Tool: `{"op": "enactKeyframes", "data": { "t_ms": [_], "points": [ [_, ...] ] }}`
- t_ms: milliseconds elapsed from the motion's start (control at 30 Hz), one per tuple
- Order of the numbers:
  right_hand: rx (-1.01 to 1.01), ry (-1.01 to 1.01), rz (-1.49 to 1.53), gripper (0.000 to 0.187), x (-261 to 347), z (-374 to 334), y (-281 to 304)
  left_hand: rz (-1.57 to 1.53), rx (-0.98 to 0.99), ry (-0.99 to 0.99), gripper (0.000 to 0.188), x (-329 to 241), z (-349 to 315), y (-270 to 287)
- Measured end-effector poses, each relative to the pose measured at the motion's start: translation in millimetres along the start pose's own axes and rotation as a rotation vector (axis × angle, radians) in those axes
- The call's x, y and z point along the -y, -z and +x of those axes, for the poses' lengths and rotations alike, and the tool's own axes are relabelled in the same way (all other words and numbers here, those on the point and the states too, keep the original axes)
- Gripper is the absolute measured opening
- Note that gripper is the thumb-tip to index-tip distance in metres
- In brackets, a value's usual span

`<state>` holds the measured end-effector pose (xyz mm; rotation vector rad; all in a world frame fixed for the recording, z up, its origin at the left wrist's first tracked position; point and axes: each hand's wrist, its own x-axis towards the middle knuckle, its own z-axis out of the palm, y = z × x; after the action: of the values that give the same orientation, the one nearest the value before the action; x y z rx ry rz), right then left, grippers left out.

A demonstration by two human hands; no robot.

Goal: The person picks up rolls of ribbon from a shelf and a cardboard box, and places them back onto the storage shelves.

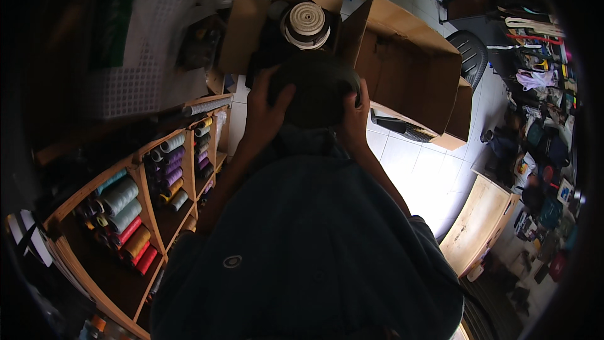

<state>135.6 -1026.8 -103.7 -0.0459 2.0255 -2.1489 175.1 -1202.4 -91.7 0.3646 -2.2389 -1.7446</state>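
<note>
Both hands hold one thing between them: a large dark olive spool of cord or webbing (314,91), round and wide, raised in front of the person's chest. The left hand (267,110) clasps its left side, fingers spread over the rim and thumb up on the face; the right hand (353,116) cups its right side, so each grip is wrapped on the spool, neither nearer than the other. The spool's flat face turns toward the camera, its axis running roughly away from the person. Just beyond it, touching or nearly so, stands an open cardboard box (402,56) with flaps spread, holding a cream coil of rope (306,23). To the left, wooden shelves (148,198) carry coloured thread cones.
</note>
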Motion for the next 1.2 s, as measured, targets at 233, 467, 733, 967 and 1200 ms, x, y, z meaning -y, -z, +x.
{"op": "enactKeyframes", "data": {
  "t_ms": [233, 467, 733, 967, 1200],
  "points": [
    [0.037, 0.010, 0.045, 0.053, -2.3, -0.9, 4.5, 0.047, 0.189, 0.068, 0.035, -13.1, 15.8, 29.8],
    [0.139, 0.057, 0.081, 0.057, -11.7, 9.7, 23.6, -0.111, 0.222, 0.166, 0.034, -11.2, 11.9, 40.3],
    [0.107, -0.456, 0.873, 0.066, 10.9, -0.2, -17.9, -0.108, -0.082, 0.110, 0.046, 29.0, -11.2, -11.3],
    [0.424, 0.084, -0.199, 0.066, 48.3, 38.4, 28.9, 0.103, 0.636, 0.021, 0.051, -39.9, 48.2, 47.5],
    [0.563, -0.019, -0.504, 0.045, 88.0, 53.7, 7.1, 0.061, 0.570, -0.116, 0.049, -39.9, 61.1, 33.8]
  ]
}}
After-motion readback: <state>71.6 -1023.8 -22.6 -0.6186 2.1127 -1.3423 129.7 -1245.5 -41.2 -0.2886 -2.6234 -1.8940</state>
